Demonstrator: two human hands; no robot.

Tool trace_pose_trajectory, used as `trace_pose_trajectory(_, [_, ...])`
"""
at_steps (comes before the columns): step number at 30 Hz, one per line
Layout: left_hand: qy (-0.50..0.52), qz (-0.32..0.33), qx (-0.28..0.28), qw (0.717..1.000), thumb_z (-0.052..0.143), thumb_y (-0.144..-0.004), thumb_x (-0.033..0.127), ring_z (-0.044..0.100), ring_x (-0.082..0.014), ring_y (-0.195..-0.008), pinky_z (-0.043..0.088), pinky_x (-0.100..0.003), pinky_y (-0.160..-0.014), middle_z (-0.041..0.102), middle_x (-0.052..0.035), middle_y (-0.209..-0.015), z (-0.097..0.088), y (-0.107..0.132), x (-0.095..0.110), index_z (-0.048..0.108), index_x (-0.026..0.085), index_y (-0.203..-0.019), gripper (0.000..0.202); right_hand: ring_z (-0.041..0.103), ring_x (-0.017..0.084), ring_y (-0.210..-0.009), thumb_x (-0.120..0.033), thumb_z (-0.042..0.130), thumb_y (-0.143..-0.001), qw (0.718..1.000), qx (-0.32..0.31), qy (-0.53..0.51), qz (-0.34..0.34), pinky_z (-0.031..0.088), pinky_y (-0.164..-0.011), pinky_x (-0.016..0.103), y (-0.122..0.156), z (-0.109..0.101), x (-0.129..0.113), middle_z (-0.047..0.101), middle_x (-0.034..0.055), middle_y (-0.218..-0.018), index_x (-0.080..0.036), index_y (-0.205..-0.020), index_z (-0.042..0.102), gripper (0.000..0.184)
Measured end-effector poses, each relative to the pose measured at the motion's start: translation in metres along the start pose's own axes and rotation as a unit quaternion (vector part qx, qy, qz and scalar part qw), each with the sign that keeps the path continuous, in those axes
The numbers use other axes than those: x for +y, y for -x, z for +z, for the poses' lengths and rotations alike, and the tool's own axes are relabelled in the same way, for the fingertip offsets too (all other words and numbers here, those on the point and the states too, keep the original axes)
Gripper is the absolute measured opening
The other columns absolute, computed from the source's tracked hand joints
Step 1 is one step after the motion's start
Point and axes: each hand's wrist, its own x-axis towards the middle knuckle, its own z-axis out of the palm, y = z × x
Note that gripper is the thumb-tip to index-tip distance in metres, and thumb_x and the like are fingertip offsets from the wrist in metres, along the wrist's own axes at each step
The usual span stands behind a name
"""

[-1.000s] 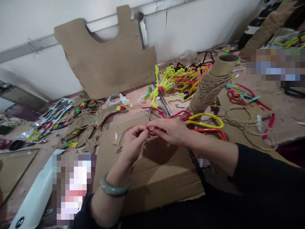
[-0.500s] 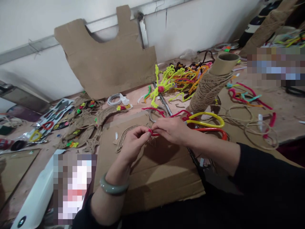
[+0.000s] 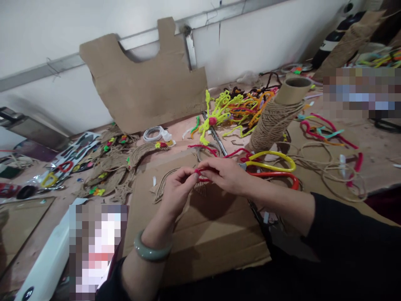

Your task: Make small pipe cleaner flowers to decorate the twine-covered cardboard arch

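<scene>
Left hand [image 3: 173, 190] and right hand [image 3: 224, 175] both pinch the red stem [image 3: 197, 171]; it lies between them, near both alike, its long axis mostly hidden.

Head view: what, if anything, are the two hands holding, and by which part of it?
The left hand and right hand both pinch a red strand; whether by its end or middle cannot be told.

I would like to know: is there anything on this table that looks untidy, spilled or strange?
I see no spill. The loose twine lies in tangled loops right of the spool, instead of wound on it, and the coloured strands form a messy heap to its left.
</scene>
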Motion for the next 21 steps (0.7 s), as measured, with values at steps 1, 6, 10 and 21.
trace_pose_trajectory(1, [0.001,0.000,-0.001,1.000,0.067,-0.068,0.027,0.054,-0.0111,-0.062,0.043,-0.024,-0.063,0.063,-0.0006,-0.066,0.000,0.000,0.000,0.066,0.017,-0.068,0.010,0.061,0.013,-0.075,-0.019,0.047,-0.085,1.000,0.001,0.002,-0.006,0.044,-0.068,0.023,0.000,-0.001,0.001,0.068,0.0046,-0.085,-0.015,-0.094,0.063,0.019])
trace_pose_trajectory(6, [-0.009,-0.004,-0.020,1.000,0.065,-0.072,0.033,0.054,-0.0108,-0.060,0.043,-0.023,-0.061,0.062,-0.0007,-0.063,-0.004,-0.001,-0.003,0.066,0.016,-0.070,0.016,0.061,0.015,-0.076,-0.019,0.046,-0.085,0.995,-0.008,0.094,-0.040,0.043,-0.069,0.024,0.002,-0.005,0.003,0.069,0.0058,-0.084,-0.016,-0.089,0.066,0.021])
trace_pose_trajectory(10, [-0.046,-0.036,-0.019,0.998,0.066,-0.068,0.030,0.048,-0.0082,-0.050,0.038,-0.020,-0.049,0.056,0.0023,-0.054,-0.004,-0.001,-0.001,0.062,0.015,-0.067,0.015,0.061,0.015,-0.072,-0.023,0.045,-0.087,0.983,-0.041,0.170,-0.060,0.040,-0.062,0.024,0.003,-0.007,0.002,0.067,0.0052,-0.080,-0.018,-0.091,0.067,0.023])
trace_pose_trajectory(21, [-0.007,-0.103,-0.118,0.988,0.065,-0.072,0.032,0.053,-0.0076,-0.051,0.041,-0.019,-0.052,0.060,-0.0004,-0.056,-0.005,0.000,0.003,0.060,0.013,-0.063,0.022,0.055,0.011,-0.062,-0.025,0.047,-0.088,0.974,-0.050,0.186,-0.120,0.033,-0.054,0.021,0.003,-0.015,0.000,0.064,0.0021,-0.071,-0.018,-0.086,0.068,0.022])
